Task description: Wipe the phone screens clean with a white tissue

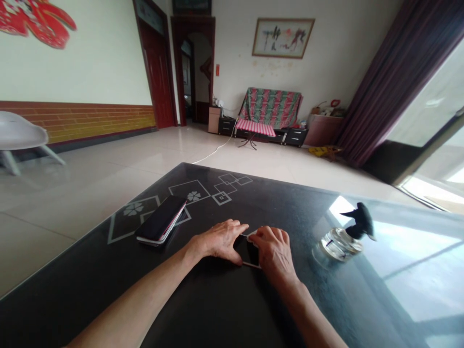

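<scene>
While both my hands rest on the dark glass table point(217, 309), this is how things lie:

Phone under my hands: a small dark phone point(250, 251) lies flat on the table near its middle, mostly covered by my fingers; only a dark strip and a pale edge show between the hands.

Left grip: my left hand point(221, 239) lies palm down against the phone's left side, fingers curled over its top edge and thumb along its near edge, closed on the phone.

Right grip: my right hand point(273, 251) presses on the phone's right side, fingers bent down onto it and fingertips meeting those of the left hand at the top edge, so it too holds the phone.

Second phone: another phone point(161, 220), dark-faced with a pinkish rim, lies flat to the left of my hands, apart from them, partly over the pale square pattern point(195, 193) printed in the table top.

Glass dish: a clear glass dish point(339, 244) stands to the right of my hands, apart from them, with a dark bird-shaped figure point(358, 220) on its rim.

Room beyond: a tiled floor point(108, 164), a sofa under a striped cover point(270, 108) at the far wall, a framed picture point(282, 37) above it, and dark curtains point(391, 77) on the right.
</scene>
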{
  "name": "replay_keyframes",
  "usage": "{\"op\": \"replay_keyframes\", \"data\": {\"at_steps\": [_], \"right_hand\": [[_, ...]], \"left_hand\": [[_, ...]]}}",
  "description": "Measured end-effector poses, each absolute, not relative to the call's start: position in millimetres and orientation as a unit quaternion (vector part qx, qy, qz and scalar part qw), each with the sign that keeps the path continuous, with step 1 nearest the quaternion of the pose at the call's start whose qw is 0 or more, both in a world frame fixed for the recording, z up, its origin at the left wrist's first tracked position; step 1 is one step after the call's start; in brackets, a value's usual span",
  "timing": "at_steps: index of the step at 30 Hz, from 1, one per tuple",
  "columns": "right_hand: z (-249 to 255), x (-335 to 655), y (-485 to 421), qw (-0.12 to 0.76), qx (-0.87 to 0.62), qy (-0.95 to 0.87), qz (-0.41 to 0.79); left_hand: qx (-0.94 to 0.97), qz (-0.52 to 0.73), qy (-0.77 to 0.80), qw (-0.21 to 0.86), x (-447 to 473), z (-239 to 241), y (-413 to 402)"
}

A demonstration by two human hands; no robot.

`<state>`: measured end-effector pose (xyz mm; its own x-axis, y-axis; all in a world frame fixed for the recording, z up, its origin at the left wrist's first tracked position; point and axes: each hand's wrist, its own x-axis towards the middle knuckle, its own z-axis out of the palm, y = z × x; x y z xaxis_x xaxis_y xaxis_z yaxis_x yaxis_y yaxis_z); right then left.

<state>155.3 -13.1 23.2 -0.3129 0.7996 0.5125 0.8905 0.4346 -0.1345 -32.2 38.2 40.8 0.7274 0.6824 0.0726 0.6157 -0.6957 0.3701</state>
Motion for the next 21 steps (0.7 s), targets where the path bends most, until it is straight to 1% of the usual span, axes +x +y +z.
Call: {"op": "replay_keyframes", "data": {"at_steps": [6,10,14,17,21], "right_hand": [[36.3,178.5,-11.4,0.196,-0.505,-0.829,-0.138],[47.3,196.0,-22.7,0.219,-0.537,-0.798,-0.164],[47.3,183.4,-37.1,0.228,-0.509,-0.819,-0.133],[41.8,171.7,-43.7,0.214,-0.484,-0.842,-0.108],[37.1,183.7,-43.5,0.191,-0.499,-0.838,-0.106]], "left_hand": [[0.914,0.095,0.358,0.163,-32.4,47.0,35.2],[0.915,0.088,0.357,0.167,-32.7,50.5,34.3],[0.911,0.090,0.364,0.170,-33.1,49.2,34.9],[0.908,0.089,0.371,0.174,-33.1,46.8,35.5],[0.910,0.091,0.367,0.167,-32.7,46.5,35.6]]}}
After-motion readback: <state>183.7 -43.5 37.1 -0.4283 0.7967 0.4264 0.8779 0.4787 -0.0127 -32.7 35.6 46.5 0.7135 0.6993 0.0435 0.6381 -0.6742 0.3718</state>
